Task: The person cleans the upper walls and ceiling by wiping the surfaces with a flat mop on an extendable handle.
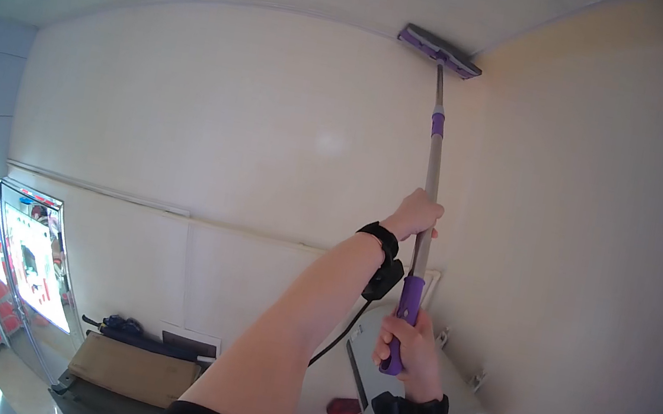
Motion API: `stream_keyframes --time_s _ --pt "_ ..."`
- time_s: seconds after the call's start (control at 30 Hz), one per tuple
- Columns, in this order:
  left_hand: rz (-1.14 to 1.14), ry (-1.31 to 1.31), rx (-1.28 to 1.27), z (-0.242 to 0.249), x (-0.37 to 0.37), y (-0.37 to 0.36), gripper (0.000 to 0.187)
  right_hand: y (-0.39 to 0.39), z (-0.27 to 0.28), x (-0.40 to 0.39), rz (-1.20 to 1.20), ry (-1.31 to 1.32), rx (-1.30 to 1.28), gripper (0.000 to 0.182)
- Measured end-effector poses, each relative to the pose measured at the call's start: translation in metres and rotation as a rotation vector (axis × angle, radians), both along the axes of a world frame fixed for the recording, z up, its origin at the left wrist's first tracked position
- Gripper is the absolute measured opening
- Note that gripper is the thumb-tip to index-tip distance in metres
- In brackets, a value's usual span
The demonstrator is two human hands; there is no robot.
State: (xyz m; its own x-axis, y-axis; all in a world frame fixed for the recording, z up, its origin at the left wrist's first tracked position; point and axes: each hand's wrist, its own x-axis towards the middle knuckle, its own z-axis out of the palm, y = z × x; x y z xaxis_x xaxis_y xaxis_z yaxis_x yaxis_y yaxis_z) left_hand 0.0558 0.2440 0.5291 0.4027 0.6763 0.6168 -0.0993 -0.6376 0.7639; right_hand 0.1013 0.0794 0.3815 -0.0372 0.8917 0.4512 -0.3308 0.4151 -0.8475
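Observation:
A long flat-headed mop (434, 167) with a grey pole and purple parts is held up against the wall. Its flat purple and grey head (440, 51) touches the top of the wall near the corner, just under the ceiling. My left hand (415, 214) is wrapped round the middle of the pole. Lower down, my right hand (411, 348) grips the purple handle (410, 301) at the pole's bottom end. Both wrists wear black straps with small devices and cables.
Behind my right hand a white cylindrical tank (459, 413) is on the wall. A brown box (133, 369) lies at the lower left, near a framed glass door (33, 262). Pipes (106, 190) run along the wall. A red scoop-like object (343, 408) hangs low.

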Motion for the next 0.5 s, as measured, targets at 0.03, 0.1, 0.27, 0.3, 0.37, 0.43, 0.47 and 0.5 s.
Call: stream_keyframes --time_s 0.03,0.1,0.27,0.3,0.37,0.43,0.47,0.5 --pt "-0.006 -0.004 0.001 0.001 0.001 0.006 0.025 0.006 0.000 0.003 0.031 -0.024 -0.017 0.022" --pt "-0.035 -0.071 -0.039 -0.004 0.001 0.010 0.026 0.005 0.001 0.005 -0.016 -0.051 -0.025 0.020" --pt "0.063 -0.141 -0.055 -0.008 -0.017 0.005 0.025 0.008 0.004 0.014 -0.004 -0.186 -0.030 0.019" --pt "0.094 -0.171 -0.054 -0.008 -0.023 0.002 0.024 0.005 0.007 0.014 0.010 -0.218 -0.036 0.022" --pt "0.134 -0.201 -0.041 -0.009 -0.041 -0.001 0.024 0.004 0.010 0.013 0.031 -0.255 -0.037 0.024" --pt "0.178 -0.233 -0.031 -0.009 -0.065 -0.004 0.023 0.007 0.012 0.001 0.092 -0.356 -0.036 0.026" --pt "0.216 -0.212 -0.019 -0.008 -0.080 -0.004 0.023 0.010 0.011 -0.008 0.102 -0.359 -0.035 0.026" --pt "0.257 -0.190 -0.009 -0.009 -0.096 0.001 0.023 0.019 0.009 -0.024 0.137 -0.354 -0.026 0.026"
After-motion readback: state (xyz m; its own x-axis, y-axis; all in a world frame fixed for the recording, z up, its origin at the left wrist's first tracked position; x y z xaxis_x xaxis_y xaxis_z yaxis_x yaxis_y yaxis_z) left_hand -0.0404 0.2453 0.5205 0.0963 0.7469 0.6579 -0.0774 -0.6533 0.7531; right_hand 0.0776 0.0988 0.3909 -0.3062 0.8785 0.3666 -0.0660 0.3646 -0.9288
